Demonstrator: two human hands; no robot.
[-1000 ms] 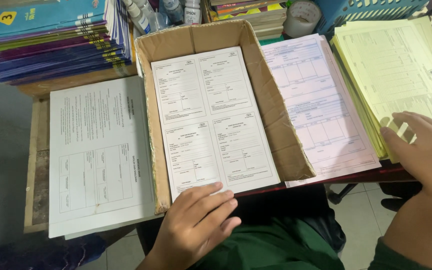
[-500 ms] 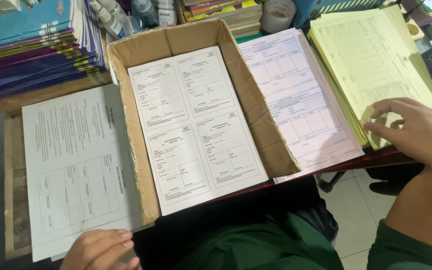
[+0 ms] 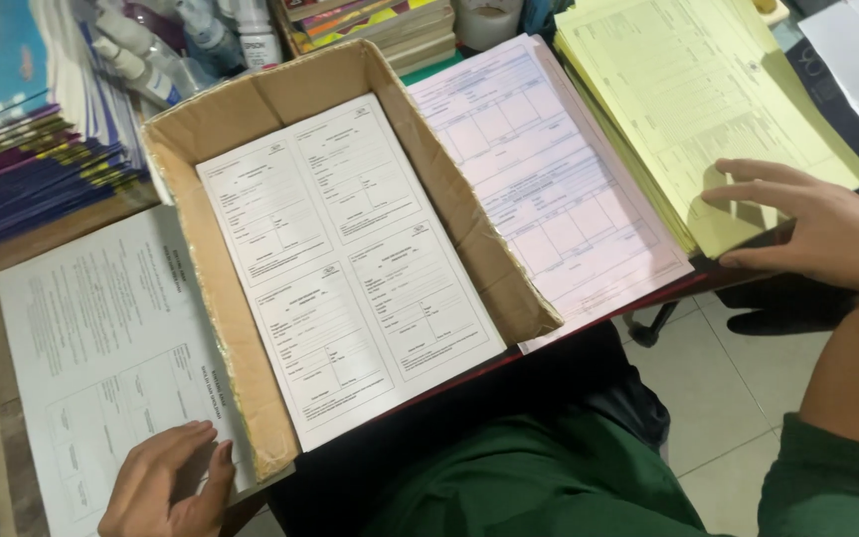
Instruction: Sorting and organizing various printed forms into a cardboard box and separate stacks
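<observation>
One cardboard box point(image 3: 469, 234) holds one white form sheet point(image 3: 350, 264) printed with four panels. Three paper stacks lie around it: white point(image 3: 91, 348), pink point(image 3: 549, 189), yellow point(image 3: 698, 99). The left hand point(image 3: 166, 482) rests flat, fingers spread, on the white stack. The right hand point(image 3: 817, 229) pinches the yellow stack's near corner.

1. I read this as an office or records desk: just beyond my left hand point(image 3: 166, 482) lies a stack of white printed forms point(image 3: 91, 348).
2. Under my right hand point(image 3: 822, 234) sits a yellow form pile point(image 3: 688, 89).
3. Between the hands, an open cardboard box of forms point(image 3: 454, 209); beyond it, stacked coloured folders point(image 3: 22, 169).
</observation>
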